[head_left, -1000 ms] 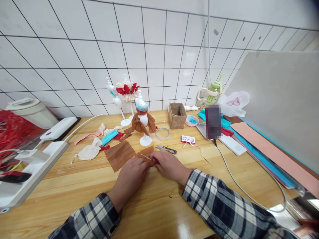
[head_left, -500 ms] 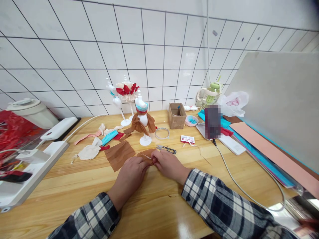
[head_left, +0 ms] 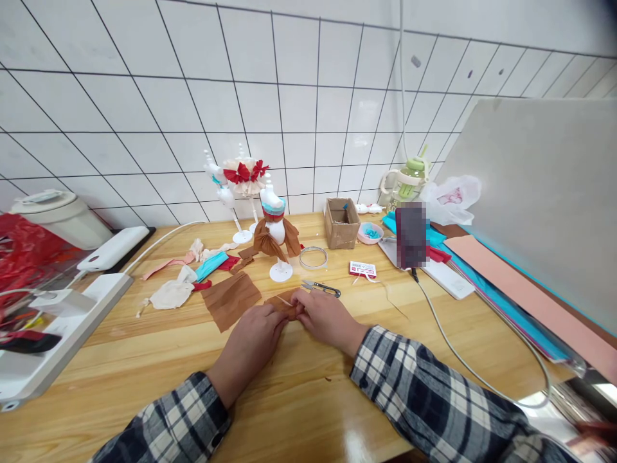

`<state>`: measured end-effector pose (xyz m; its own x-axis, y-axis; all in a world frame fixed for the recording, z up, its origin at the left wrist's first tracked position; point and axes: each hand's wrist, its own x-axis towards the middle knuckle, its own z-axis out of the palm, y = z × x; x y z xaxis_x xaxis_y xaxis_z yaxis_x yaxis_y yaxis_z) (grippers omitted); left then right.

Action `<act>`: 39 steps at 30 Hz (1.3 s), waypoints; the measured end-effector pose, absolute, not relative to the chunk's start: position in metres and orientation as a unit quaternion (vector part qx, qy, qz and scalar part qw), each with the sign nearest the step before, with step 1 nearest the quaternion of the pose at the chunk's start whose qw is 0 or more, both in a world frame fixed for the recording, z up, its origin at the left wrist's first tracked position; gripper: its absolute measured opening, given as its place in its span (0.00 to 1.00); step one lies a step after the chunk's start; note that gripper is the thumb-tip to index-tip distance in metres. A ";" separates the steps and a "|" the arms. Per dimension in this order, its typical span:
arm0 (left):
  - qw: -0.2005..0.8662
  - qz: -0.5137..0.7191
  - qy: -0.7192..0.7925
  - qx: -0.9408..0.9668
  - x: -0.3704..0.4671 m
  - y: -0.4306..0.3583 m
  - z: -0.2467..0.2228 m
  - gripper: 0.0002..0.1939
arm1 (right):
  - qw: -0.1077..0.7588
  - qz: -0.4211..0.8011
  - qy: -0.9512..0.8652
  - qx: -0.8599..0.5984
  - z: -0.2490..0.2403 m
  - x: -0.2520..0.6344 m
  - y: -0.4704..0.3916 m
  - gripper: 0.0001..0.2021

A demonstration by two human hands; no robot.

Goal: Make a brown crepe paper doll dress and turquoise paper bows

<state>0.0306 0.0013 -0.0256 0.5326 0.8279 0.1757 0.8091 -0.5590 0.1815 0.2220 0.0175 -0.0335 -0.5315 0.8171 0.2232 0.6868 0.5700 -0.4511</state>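
A piece of brown fabric (head_left: 280, 303) lies under the fingers of both hands near the middle of the table. My left hand (head_left: 255, 334) is closed on its near left part, fingertips pressed together. My right hand (head_left: 324, 316) pinches the right part. A thin pale strip, too small to name, shows between the fingertips. Just beyond my right hand lie thread snips (head_left: 322, 287). A flat square of brown fabric (head_left: 232, 299) rests left of my left hand. Behind the hands stands a small white mannequin (head_left: 276, 233) dressed in brown, blue and red cloth.
Fabric scraps (head_left: 172, 292) lie at the left, near a power strip (head_left: 72, 334). Toward the back are a metal hoop (head_left: 313, 257), a cardboard box (head_left: 342, 225) and a pink dish (head_left: 370, 235). A phone (head_left: 411, 236) with a cable stands at right, beside stacked coloured sheets (head_left: 511, 289).
The fingers have shifted very slightly on the brown fabric, and the pale strip shows at a slightly different angle. Everything else looks the same.
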 end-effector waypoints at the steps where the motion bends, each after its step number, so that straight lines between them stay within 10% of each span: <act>1: 0.038 0.131 0.461 0.877 0.030 0.001 -0.026 0.14 | 0.209 0.155 -0.862 -0.435 -0.033 0.221 0.017 0.09; 39: 0.034 0.110 0.449 0.886 0.030 0.003 -0.023 0.12 | 0.218 0.199 -0.851 -0.434 -0.032 0.226 0.018 0.15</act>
<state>0.0295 0.0026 -0.0230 0.5716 0.8038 0.1647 0.7887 -0.5936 0.1599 0.2261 0.0183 -0.0324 -0.5293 0.8251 0.1978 0.6514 0.5445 -0.5283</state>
